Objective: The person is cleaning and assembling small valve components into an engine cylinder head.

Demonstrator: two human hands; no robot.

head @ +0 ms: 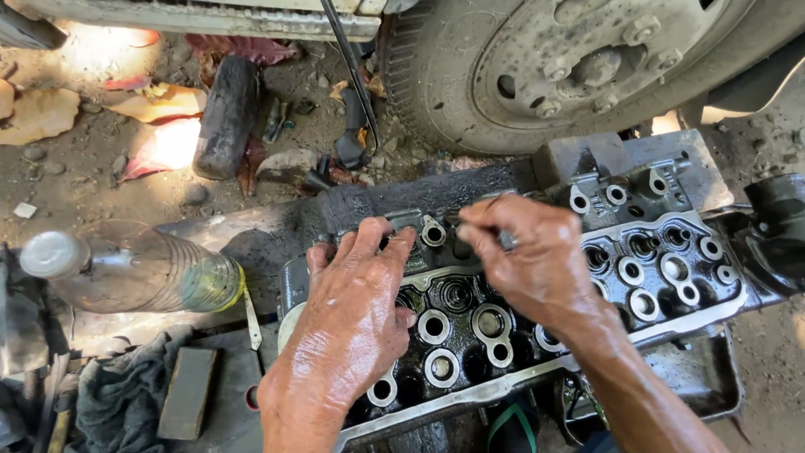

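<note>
Hands at work on an oily cylinder head — left hand resting flat, fingers spread; right hand fingers pinched together on a small part — clear plastic bottle nearby.

Single head view, looking steeply down, close over engine block

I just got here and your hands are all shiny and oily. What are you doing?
A person bends over an oily cylinder head that lies on the ground beside a truck wheel. The left hand rests flat on the head, fingers curled over its far edge. The right hand pinches something small above the valve holes; what it is cannot be told. A plastic bottle lies on its side to the left.
</note>
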